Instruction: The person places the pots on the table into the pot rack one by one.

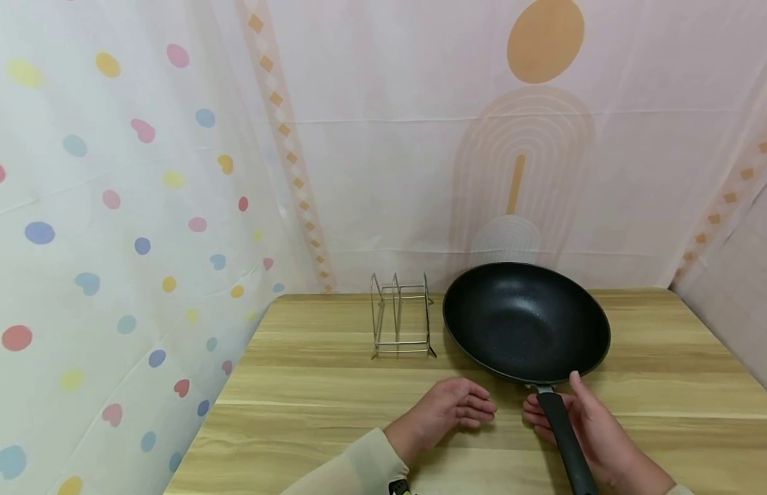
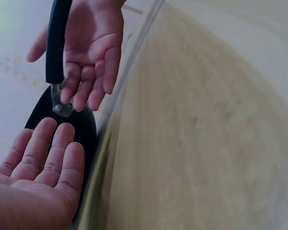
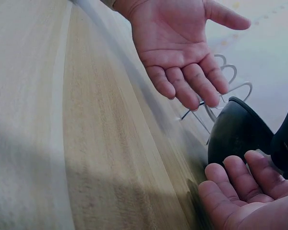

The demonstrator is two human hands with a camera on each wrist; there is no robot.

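Observation:
A black frying pan (image 1: 525, 323) rests on the table, its dark handle (image 1: 565, 440) angled toward the front edge. Beside that handle is my right hand (image 1: 606, 440), thumb raised, with fingertips showing on the handle's far side. Its fingers are relaxed and not wrapped round the handle, as the left wrist view also shows. My left hand (image 1: 448, 412) hovers to the left of the handle, palm facing inward, holding nothing. In the right wrist view the left palm (image 3: 175, 38) faces the camera with fingers loosely extended.
A wire rack (image 1: 400, 344) with upright loops stands left of the pan, toward the back of the wooden table (image 1: 296, 399). Behind the table hangs a patterned curtain (image 1: 389, 172), and a dotted one (image 1: 123, 275) runs along the left side.

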